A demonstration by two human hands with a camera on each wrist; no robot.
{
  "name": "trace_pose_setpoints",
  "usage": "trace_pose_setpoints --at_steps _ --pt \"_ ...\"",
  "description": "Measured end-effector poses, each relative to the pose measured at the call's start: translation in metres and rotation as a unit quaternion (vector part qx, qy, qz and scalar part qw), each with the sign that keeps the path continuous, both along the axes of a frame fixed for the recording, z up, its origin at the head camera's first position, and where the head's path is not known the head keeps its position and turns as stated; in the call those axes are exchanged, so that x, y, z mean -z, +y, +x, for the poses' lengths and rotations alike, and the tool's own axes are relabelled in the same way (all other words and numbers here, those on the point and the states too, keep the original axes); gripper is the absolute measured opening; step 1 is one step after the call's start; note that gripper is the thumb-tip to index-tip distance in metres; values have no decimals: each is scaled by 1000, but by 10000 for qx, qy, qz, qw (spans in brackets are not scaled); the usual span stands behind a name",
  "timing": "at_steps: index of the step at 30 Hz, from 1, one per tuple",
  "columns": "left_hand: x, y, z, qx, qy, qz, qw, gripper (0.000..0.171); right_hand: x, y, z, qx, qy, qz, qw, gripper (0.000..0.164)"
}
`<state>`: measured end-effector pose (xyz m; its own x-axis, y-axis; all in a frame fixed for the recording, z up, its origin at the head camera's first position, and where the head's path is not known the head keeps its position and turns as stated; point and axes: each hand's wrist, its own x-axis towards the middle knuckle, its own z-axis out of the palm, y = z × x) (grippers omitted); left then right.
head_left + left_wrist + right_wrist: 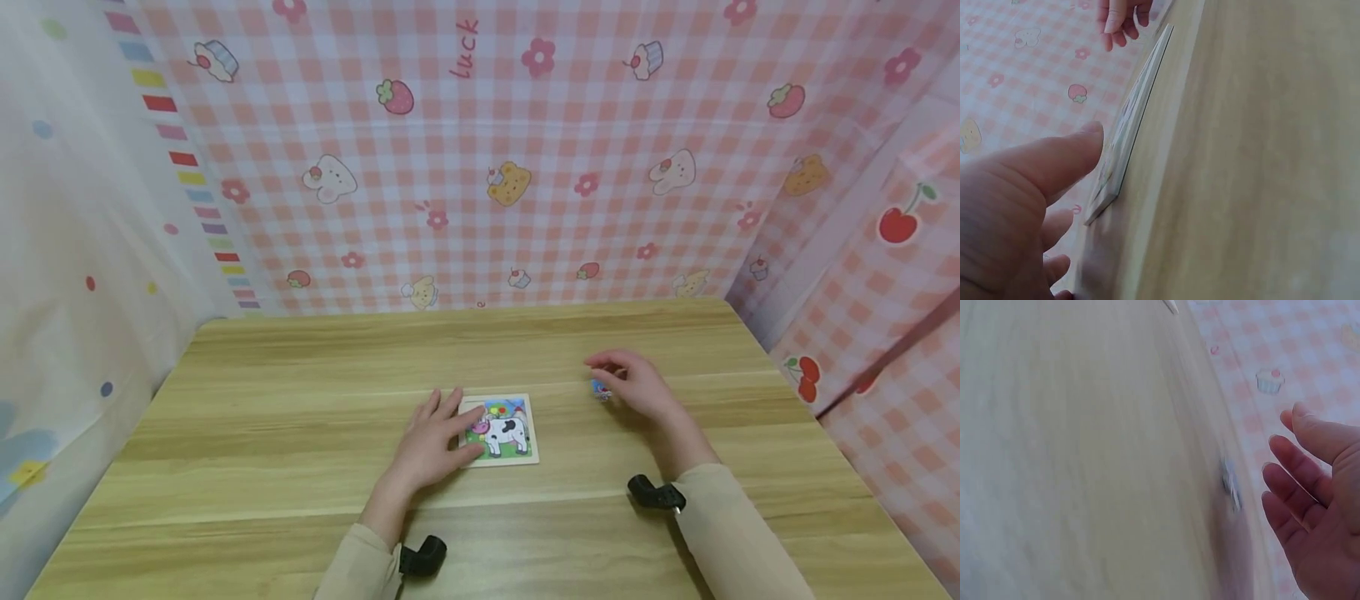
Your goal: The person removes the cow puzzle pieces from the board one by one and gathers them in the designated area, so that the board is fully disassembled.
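A small jigsaw puzzle with a spotted cow on green and a pale frame lies on the wooden table. My left hand spreads its fingers over the puzzle's left side, covering part of it. In the left wrist view, the thumb overlaps the board, which is seen nearly edge-on. To the right of the puzzle, my right hand hovers with loosely bent fingers over a small blue, white and red printed bit. That bit lies on the table, apart from the fingers in the right wrist view.
The wooden table reaches back to a pink checked cloth hung behind it. More cloth hangs at the left and right sides. Black wrist-camera mounts jut from both sleeves close over the table.
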<state>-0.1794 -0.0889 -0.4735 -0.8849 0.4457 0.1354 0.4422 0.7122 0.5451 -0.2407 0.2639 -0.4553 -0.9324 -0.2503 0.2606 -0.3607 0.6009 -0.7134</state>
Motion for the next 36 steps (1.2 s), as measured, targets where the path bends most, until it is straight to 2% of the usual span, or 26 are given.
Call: trace_pose_setpoints --at_steps 6,13,21,29,36 --pt "-5 1 9 281 79 -170 9994 54 -5 -19 1 -308 -53 144 9994 19" --pt "-10 6 18 519 -34 -439 9977 56 -3 -42 1 -669 7 192 9976 17" --pt "-8 8 20 409 -269 -856 9951 52 -1 -67 0 -1118 -24 197 9935 16" --pt "-8 8 20 289 -322 -791 9959 49 -1 -90 -4 -1340 -183 459 9897 17" --pt "-3 8 19 202 -136 -630 9977 47 4 -104 -9 -1633 -241 645 9842 15"
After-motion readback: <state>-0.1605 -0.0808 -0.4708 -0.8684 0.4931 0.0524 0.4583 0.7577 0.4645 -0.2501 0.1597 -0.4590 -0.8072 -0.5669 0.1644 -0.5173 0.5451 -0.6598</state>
